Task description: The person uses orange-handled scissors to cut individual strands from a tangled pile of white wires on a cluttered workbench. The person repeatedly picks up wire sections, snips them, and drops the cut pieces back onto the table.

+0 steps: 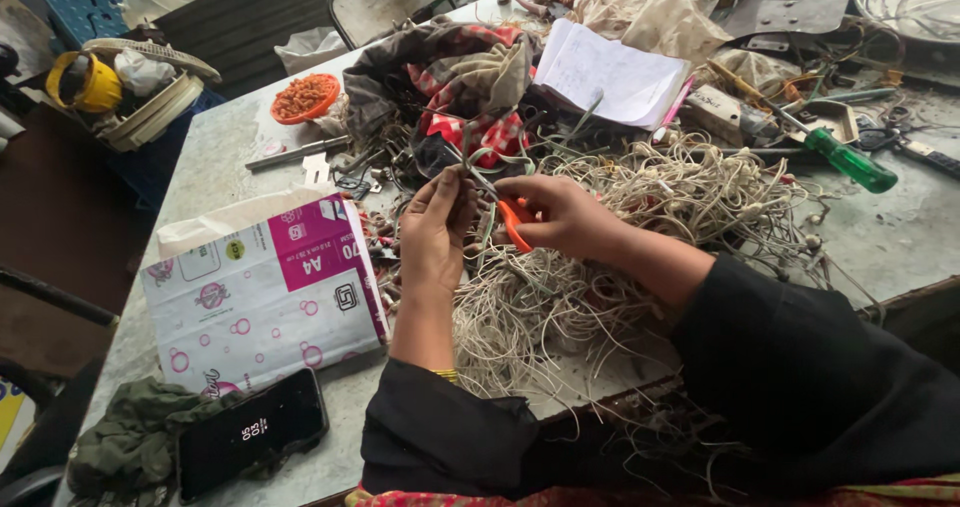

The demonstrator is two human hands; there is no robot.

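A pink-and-white paper ream package point(265, 297) lies on the grey worktop point(215, 162), with a black phone point(252, 434) just below it resting on crumpled olive cloth point(125, 442). An orange bowl of small orange pieces point(305, 97) sits further back. An open white notebook point(610, 72) lies beside red checked fabric point(470, 77). A green-handled screwdriver point(845, 157) lies at the right.

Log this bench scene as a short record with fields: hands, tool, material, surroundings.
left hand: pinches a thin wire, raised above the pile
right hand: grips orange-handled scissors, blades at the wire
material: tangled pile of pale wires across the table
near left: pink and white paper packet, black phone
behind: checked cloth, open notebook, green-handled screwdriver, orange bowl
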